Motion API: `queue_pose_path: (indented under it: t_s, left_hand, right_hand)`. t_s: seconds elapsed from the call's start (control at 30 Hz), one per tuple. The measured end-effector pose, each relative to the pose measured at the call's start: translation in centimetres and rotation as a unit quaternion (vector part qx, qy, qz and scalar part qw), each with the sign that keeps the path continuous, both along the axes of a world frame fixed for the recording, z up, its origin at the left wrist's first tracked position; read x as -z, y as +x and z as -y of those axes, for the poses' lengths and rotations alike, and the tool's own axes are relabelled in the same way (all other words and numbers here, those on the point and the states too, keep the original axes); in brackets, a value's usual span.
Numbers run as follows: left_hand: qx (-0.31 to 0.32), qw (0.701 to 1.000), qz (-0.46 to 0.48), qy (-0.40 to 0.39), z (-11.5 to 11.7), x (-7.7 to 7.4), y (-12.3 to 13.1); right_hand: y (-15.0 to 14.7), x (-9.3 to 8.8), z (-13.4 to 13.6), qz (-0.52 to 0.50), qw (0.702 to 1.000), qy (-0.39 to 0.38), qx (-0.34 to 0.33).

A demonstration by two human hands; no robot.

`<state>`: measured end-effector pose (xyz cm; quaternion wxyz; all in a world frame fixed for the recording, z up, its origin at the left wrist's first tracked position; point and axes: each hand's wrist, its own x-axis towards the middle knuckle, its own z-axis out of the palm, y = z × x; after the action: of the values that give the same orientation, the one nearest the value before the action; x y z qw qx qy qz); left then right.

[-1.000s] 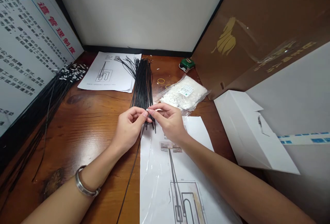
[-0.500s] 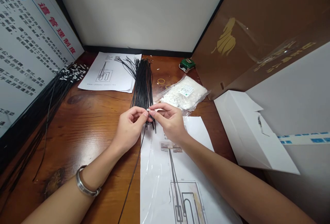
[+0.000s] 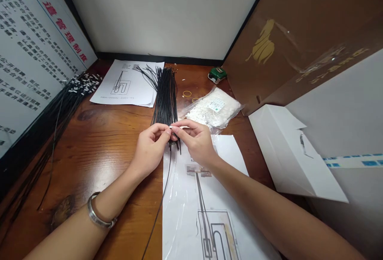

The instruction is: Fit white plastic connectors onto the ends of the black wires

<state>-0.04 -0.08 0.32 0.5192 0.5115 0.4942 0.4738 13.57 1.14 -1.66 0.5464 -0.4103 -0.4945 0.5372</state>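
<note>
Fingertips of both hands meet over the middle of the wooden table (image 3: 98,132), at the near end of a bundle of black wires (image 3: 165,96). The left hand (image 3: 149,148) is curled, thumb and forefinger pinched narrow on a single black wire (image 3: 160,208), which trails from the pinch toward the near edge, partly over a plastic-covered drawing sheet (image 3: 194,196). The right hand (image 3: 196,140) pinches a small white piece (image 3: 172,126) at the wire's tip; it is too small to tell what it is. Both wrists sit low, forearms coming in from the near side and angling toward each other, and the left wrist wears a silver bracelet (image 3: 97,216).

Just right of the hands lies a clear plastic bag (image 3: 214,110), on its side, filled with small white parts and carrying a white label. Whether its mouth is open cannot be told. Well to the right stands a white paper bag (image 3: 287,156), leaning against a brown cardboard panel (image 3: 299,36); nothing of its inside shows.

Beyond the bundle, on the far left, lies a second drawing sheet (image 3: 128,82). Yellow rubber bands (image 3: 187,94) lie on the wood between the bundle and the plastic bag, and a small green tape measure (image 3: 217,75) sits at the far edge near the cardboard. Along the left edge, more black wires with white ends (image 3: 74,92) run beside a printed notice board (image 3: 32,40).
</note>
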Motion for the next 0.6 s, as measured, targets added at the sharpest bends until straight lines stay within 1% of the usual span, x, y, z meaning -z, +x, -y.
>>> queue_pose_path:
  t_s: [0.37, 0.6]
  left_hand:
    - [0.023, 1.000, -0.003, -0.007, 0.01, -0.05, -0.12]
    - [0.021, 1.000, 0.006, -0.009, 0.01, 0.18, -0.19]
  right_hand:
    - [-0.08, -0.09, -0.10, -0.016, 1.000, 0.024, -0.005]
    - [-0.12, 0.12, -0.02, 0.009, 1.000, 0.021, -0.006]
